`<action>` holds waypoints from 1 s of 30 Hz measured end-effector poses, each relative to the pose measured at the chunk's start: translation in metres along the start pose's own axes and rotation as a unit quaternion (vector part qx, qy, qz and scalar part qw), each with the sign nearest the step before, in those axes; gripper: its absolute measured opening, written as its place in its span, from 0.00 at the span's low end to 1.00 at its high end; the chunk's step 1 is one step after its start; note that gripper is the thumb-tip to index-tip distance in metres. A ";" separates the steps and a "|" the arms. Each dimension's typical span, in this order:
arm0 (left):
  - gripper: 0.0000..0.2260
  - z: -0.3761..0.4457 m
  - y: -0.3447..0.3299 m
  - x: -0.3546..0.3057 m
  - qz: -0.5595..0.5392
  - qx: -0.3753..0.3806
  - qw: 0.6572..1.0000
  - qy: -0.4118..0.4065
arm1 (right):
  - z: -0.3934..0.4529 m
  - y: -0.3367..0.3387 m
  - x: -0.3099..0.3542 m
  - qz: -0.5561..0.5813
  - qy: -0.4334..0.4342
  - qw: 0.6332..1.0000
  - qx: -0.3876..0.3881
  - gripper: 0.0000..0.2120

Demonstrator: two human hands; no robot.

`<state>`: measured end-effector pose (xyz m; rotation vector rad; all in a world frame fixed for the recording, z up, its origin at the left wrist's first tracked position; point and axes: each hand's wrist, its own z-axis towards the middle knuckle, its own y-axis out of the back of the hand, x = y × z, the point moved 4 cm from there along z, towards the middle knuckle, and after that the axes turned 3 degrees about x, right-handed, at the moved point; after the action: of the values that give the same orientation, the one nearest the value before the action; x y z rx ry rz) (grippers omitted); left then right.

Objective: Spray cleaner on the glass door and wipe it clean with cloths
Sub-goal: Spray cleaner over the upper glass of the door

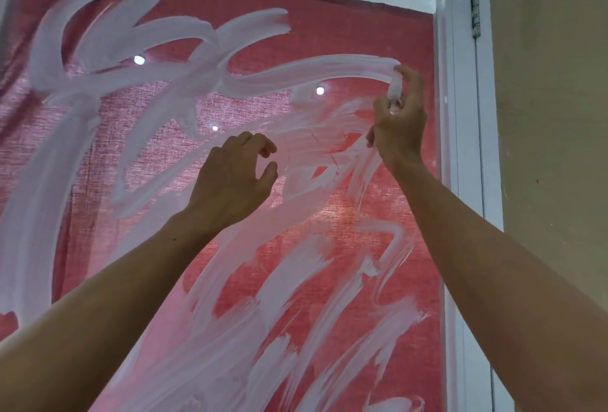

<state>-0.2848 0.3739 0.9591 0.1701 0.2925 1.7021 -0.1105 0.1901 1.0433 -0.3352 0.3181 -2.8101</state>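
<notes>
The glass door [250,109] fills the view, smeared with broad white streaks over a red cloth backing. My right hand [399,125] is raised near the pane's right edge and grips a small clear spray bottle [394,89], forefinger on its top, nozzle toward the glass. My left hand [233,178] hovers close to the middle of the pane with its fingers loosely curled and nothing in it. No wiping cloth is in view.
A white door frame [460,115] runs down the right side, with a hinge [474,13] near the top. Beyond it is a beige wall [552,135]. White frame also spans the top edge.
</notes>
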 end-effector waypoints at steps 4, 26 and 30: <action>0.11 -0.002 0.001 0.003 -0.001 -0.005 1.000 -0.006 | 0.004 0.001 0.004 -0.004 0.012 1.000 -0.020 0.21; 0.10 -0.014 0.052 0.041 -0.005 -0.012 1.000 -0.004 | -0.014 -0.021 0.024 -0.067 0.015 0.997 -0.029 0.18; 0.10 -0.015 0.052 0.042 -0.022 -0.009 1.000 -0.009 | -0.019 -0.021 0.027 -0.055 0.013 0.998 -0.030 0.24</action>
<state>-0.3447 0.4069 0.9573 0.1644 0.2652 1.6584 -0.1459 0.2048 1.0359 -0.3397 0.4024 -2.9191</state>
